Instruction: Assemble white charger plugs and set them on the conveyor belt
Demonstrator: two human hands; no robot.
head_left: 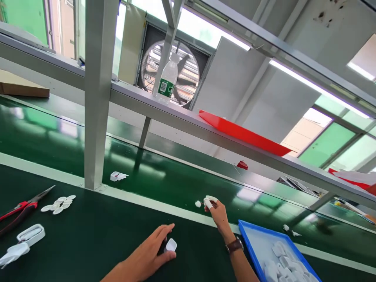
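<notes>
My left hand (151, 252) is low over the dark green worktop, thumb and fingers apart. Between them stands a small white plastic piece (171, 245); whether the thumb touches it is unclear. Farther off, my right hand (217, 215) reaches over the glossy green belt, its fingertips pinched, with white covers on some fingers. They close on a small white plastic part, mostly hidden by the fingers. A white bit (198, 204) shows just left of the fingertips. Beside the right forearm a blue-rimmed tray (248, 239) holds a heap of white plastic pieces (286, 262).
Red-handled pliers (28, 205), several white discs (60, 203) and a white housing (31, 234) lie at left. A grey post (95, 94) rises from the bench edge. Overhead, a shelf carries a bottle (168, 80) and a red tray (243, 133). White parts (118, 176) sit on the belt.
</notes>
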